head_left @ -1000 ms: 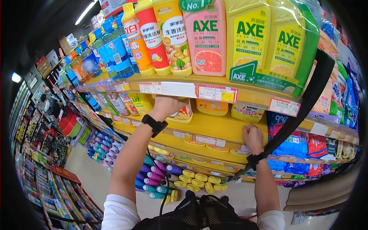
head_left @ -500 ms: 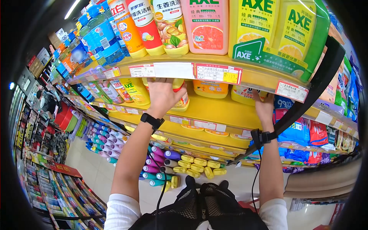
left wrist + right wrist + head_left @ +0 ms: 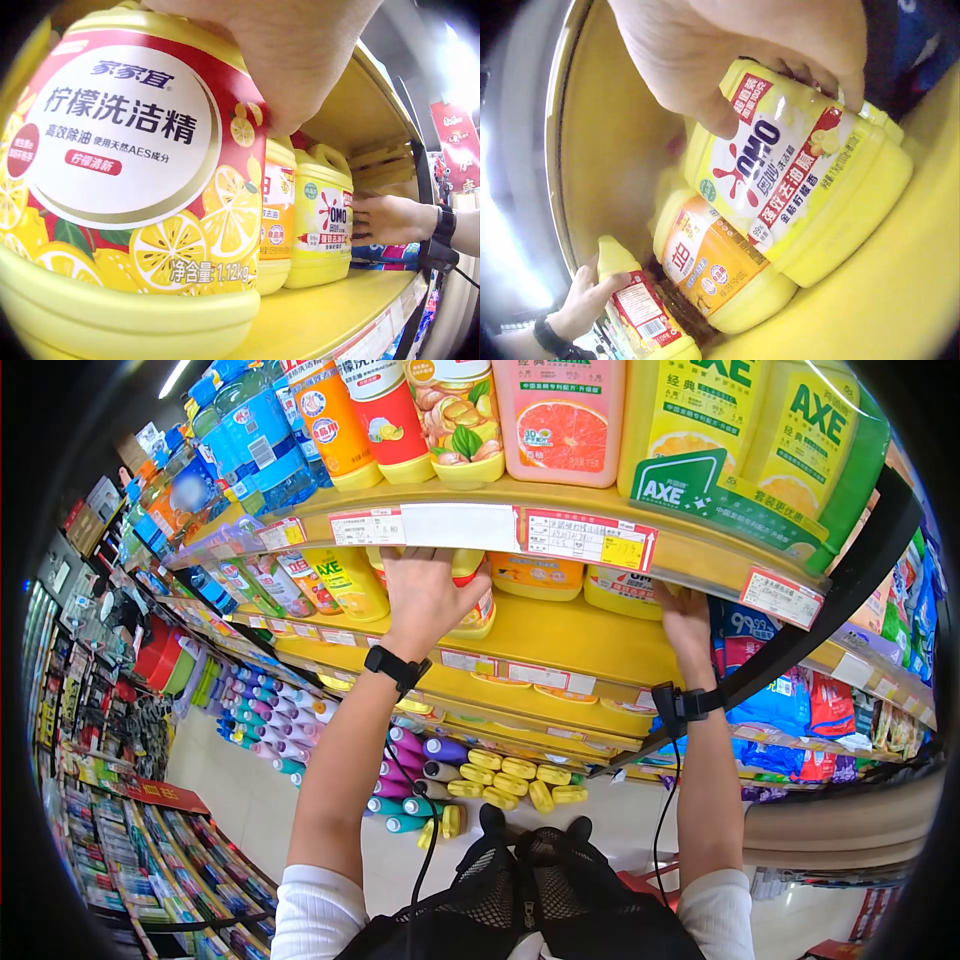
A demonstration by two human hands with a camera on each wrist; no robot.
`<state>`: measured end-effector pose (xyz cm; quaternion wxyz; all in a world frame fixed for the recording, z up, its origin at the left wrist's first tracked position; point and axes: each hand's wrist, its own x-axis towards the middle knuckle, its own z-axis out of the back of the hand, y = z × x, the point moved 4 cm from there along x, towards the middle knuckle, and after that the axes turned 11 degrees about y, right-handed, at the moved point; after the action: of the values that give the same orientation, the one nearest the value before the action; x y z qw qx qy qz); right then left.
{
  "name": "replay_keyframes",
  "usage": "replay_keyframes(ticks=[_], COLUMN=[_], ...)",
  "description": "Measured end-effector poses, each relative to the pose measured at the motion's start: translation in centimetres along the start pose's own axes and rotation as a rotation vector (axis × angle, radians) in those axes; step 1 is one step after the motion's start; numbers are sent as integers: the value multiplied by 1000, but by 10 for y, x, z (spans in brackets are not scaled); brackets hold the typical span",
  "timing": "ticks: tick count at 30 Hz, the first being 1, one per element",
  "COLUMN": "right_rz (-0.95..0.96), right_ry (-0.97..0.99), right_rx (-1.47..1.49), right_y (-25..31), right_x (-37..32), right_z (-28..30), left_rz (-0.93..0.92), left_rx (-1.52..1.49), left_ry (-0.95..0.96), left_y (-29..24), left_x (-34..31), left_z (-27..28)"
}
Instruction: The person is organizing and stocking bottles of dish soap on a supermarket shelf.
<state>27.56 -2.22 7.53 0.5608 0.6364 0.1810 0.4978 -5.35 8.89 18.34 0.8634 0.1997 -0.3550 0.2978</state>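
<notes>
On the shelf under the top one, my left hand [image 3: 425, 595] grips the upper part of a red-labelled lemon dish soap bottle [image 3: 135, 150]. Its fingertips are hidden behind the shelf lip in the head view, and the thumb lies along the bottle's side. Farther right, my right hand [image 3: 685, 625] holds a yellow OMO dish soap bottle [image 3: 802, 172] near its end, thumb at the front label and fingers around the far side. Both bottles stand on the yellow shelf. Between them sits an orange-labelled dish soap bottle [image 3: 720, 262], touched by neither hand.
Above the hands runs the upper shelf's edge with price tags [image 3: 460, 525], and large AXE bottles [image 3: 700, 440] stand on it. A black strap or post [image 3: 850, 590] slants down at the right beside blue bags [image 3: 780, 695]. Yellow bottles [image 3: 510, 780] stand in rows on the floor.
My right hand has risen from the bare shelf front to the OMO bottle and taken hold of it. The left hand stays at the lemon bottle while the head view shifts slightly.
</notes>
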Motion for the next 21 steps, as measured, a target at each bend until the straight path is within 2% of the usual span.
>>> replay_keyframes(ticks=[3, 6, 9, 13, 14, 17, 21], right_rz=[21, -72, -36, 31, 34, 130, -2], right_ry=[-15, 38, 105, 115, 180, 129, 159], right_rx=[-186, -233, -198, -332, -333, -377, -358], right_y=[1, 2, 8, 28, 28, 18, 10], right_x=[0, 2, 3, 2, 3, -10, -46], right_z=[-19, -41, -69, -95, -99, -104, -101], left_rz=[2, 18, 15, -3, -4, 0, 16], left_rx=[-10, 9, 41, 67, 66, 72, 56], left_ry=[-2, 24, 22, 0, 3, 12, 36], left_y=[1, 2, 2, 0, 0, 3, 3], left_x=[1, 0, -1, 0, -1, 0, -1], left_z=[-2, 0, -3, -3, -3, -4, -8])
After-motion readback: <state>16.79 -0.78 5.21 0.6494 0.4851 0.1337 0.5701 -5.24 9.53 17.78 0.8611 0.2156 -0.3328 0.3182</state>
